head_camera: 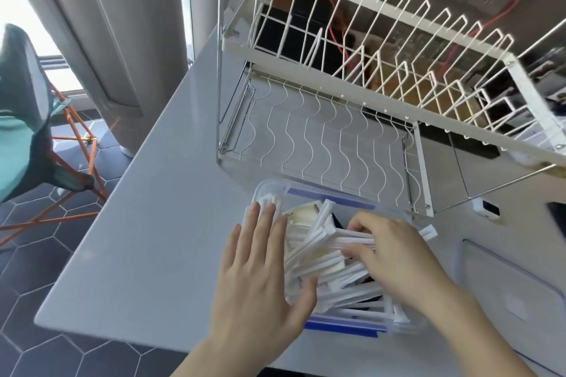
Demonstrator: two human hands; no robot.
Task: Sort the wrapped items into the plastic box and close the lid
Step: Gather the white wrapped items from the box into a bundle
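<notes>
While left hand (260, 266) lies flat, unclenched | right hand (395, 251) grip pinches wrapped sticks (330, 257) | sticks crisscross box (343, 326)

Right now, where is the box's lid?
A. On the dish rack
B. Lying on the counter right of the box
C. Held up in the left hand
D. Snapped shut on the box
B: the lid lies flat on the counter, right of the open plastic box; both hands are at the wrapped items.

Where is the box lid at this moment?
The lid lies flat on the counter at the right of the head view, just right of the plastic box and beyond the right hand.
</notes>
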